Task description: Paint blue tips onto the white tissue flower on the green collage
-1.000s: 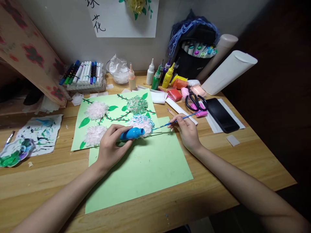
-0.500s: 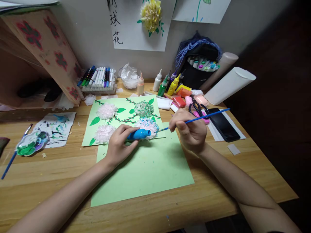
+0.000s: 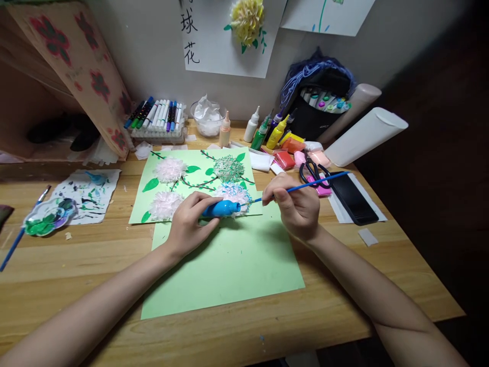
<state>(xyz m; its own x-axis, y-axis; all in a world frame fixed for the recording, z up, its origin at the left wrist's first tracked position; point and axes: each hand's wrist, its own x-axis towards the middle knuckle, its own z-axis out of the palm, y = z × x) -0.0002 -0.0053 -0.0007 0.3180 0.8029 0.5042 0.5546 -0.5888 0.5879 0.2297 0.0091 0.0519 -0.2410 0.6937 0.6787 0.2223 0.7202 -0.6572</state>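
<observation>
My left hand (image 3: 191, 219) is closed around a blue paint bottle (image 3: 223, 208), tilted on its side with its uncapped mouth facing right. In my right hand (image 3: 292, 206) is a thin blue paintbrush (image 3: 301, 187), its tip at the bottle's mouth. Whether the tip is inside cannot be made out. Beneath them lies a light green sheet (image 3: 198, 153) with painted branches, leaves and ruffled paper flowers. One flower (image 3: 233, 191) has blue-tinted edges and is partly hidden by the bottle. Another flower (image 3: 228, 168) is green-tipped; the two at left are pale pink. A second green sheet (image 3: 229, 270) lies below.
At left are a paint palette (image 3: 49, 216), a second brush (image 3: 13, 250) and a stained tissue (image 3: 87, 196). Markers (image 3: 160, 114), a tissue bowl (image 3: 208, 117) and paint bottles (image 3: 262, 133) line the wall. Scissors (image 3: 315, 171) and a phone (image 3: 353, 199) lie at right.
My right hand has moved slightly left, bringing the brush tip from just right of the bottle's mouth up to it. The camera view has shifted a little.
</observation>
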